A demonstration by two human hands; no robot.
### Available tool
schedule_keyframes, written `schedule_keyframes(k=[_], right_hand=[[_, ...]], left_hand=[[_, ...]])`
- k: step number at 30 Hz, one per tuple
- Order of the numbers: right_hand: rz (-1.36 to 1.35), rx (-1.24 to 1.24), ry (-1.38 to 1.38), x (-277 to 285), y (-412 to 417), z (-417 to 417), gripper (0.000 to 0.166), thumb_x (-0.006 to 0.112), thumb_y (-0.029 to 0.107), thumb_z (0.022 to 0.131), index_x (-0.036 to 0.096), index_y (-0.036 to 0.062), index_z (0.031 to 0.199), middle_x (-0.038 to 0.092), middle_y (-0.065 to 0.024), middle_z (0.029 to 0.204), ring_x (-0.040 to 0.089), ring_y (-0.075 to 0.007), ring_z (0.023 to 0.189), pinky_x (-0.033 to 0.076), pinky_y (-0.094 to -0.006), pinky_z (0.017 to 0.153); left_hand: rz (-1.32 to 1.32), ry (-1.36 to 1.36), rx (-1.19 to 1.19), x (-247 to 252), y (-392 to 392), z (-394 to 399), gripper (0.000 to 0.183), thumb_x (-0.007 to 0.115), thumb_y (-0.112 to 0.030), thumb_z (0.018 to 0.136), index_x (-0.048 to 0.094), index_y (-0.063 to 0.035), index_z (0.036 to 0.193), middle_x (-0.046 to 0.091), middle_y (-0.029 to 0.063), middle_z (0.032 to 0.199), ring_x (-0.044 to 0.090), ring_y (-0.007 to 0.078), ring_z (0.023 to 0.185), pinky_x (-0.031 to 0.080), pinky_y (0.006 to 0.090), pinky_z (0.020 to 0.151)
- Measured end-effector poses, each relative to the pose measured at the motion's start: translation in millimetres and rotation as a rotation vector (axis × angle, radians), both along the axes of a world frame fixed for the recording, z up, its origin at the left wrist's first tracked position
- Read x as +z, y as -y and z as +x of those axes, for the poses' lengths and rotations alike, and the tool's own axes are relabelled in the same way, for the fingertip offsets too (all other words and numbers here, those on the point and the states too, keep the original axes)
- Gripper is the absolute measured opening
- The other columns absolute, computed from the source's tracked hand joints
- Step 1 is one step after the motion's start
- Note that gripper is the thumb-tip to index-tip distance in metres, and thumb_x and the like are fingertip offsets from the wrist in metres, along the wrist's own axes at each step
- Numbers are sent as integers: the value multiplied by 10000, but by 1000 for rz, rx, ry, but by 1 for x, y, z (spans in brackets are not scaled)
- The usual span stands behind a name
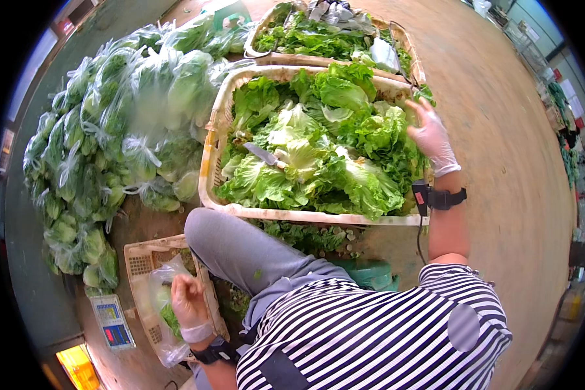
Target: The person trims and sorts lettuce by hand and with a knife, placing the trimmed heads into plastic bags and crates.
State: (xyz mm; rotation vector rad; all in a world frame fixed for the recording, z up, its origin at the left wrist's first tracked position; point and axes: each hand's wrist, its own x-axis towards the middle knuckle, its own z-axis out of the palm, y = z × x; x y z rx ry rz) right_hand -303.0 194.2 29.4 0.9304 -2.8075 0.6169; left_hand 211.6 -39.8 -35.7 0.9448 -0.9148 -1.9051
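Note:
My left hand (190, 302), in a thin clear glove, has curled fingers over a clear plastic bag (168, 336) with green leafy vegetable (168, 314) inside. Whether those fingers grip the bag is hidden. The bag lies in a small pale plastic crate (139, 292) beside my left knee. My right hand (431, 136), also gloved, is at the right side of a large white plastic crate (282, 213), fingers apart and holding nothing. Loose lettuce leaves (312, 151) fill this crate. A knife (261, 153) lies on them, blade pointing left.
Many bagged heads of greens (112, 126) are piled at the left. Behind the large crate stands another crate (292, 58) of leaves. A digital scale display (112, 321) and a yellow object (78, 368) lie lower left. Leaf scraps (302, 236) litter the floor before me.

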Motion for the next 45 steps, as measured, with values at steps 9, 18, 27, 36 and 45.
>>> schedule_keyframes(k=[9, 18, 27, 36, 45], right_hand=[[-844, 774, 761, -19, 177, 195, 385, 491, 304, 949, 571, -25, 767, 566, -37, 697, 494, -108, 658, 404, -243, 643], [-484, 1143, 687, -43, 266, 394, 225, 505, 199, 935, 540, 80, 1123, 519, -29, 951, 474, -126, 794, 408, -241, 679], [-40, 1508, 436, -100, 291, 404, 456, 519, 204, 905, 416, 88, 1335, 346, -114, 1403, 308, -262, 1301, 282, -372, 1055], [88, 1506, 799, -82, 282, 541, 265, 541, 72, 883, 584, -25, 1126, 607, -79, 1088, 546, -140, 1001, 403, -253, 894], [769, 1607, 253, -251, 369, 661, 327, 556, 198, 865, 587, 14, 1134, 628, -97, 979, 558, -153, 910, 410, -283, 835]], left_hand=[[-59, -56, 540, -29, -80, 137, 449, 465, -310, 954, 305, -156, 563, 261, -27, 520, 244, 97, 460, 249, 256, 481], [-147, 417, 1766, -14, -275, 295, 485, 423, -345, 966, 253, -167, 548, 209, -42, 523, 196, 89, 466, 184, 277, 453], [641, 507, 2289, -98, -473, 393, 243, 561, -326, 874, 627, -94, 903, 603, 13, 785, 551, 119, 683, 421, 281, 626], [763, 628, 1573, -142, -456, 423, 498, 560, -489, 828, 554, -107, 1148, 627, 67, 1053, 580, 187, 947, 370, 365, 861], [826, 814, 1681, -196, -537, 451, 456, 519, -439, 865, 592, -77, 1133, 641, 59, 1036, 593, 190, 937, 412, 327, 774]])
